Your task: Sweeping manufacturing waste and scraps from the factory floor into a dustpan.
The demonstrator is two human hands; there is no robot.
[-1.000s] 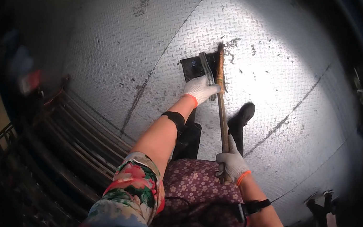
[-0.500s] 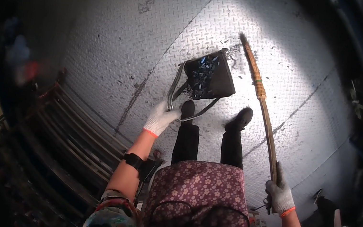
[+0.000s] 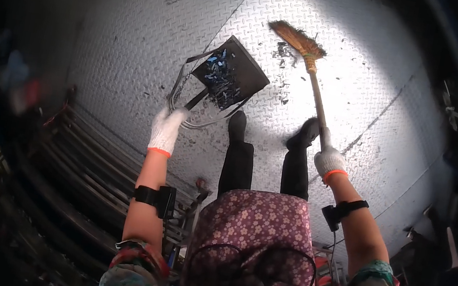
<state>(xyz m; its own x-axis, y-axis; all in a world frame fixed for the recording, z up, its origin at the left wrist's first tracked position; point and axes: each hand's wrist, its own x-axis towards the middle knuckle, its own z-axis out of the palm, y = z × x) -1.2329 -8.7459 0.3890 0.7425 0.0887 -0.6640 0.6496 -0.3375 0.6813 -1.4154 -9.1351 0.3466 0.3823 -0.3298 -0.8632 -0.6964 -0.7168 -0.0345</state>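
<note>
My left hand (image 3: 168,126), in a white knit glove, is closed round the handle of a dark dustpan (image 3: 248,73). Blue and black scraps (image 3: 219,74) lie in the pan, mostly on its left side. A thin pale loop of strap or wire (image 3: 177,82) hangs about the handle. My right hand (image 3: 331,160), gloved as well, grips the wooden stick of a broom (image 3: 298,37). The broom's straw head is turned broadside on the floor, beyond the pan and to its right. Dark bits (image 3: 284,55) are scattered between the two.
Tread-patterned metal floor (image 3: 144,30) spreads ahead, with seams across it. Long metal bars or racks (image 3: 97,162) stand at the lower left. My shoes (image 3: 306,133) are just behind the pan and broom. Dim equipment lines the right side, where another person (image 3: 456,281) partly shows.
The dustpan has moved left and tilted round. My right hand has come forward and inward along with the broom, whose head has swung left and now shows its wide side.
</note>
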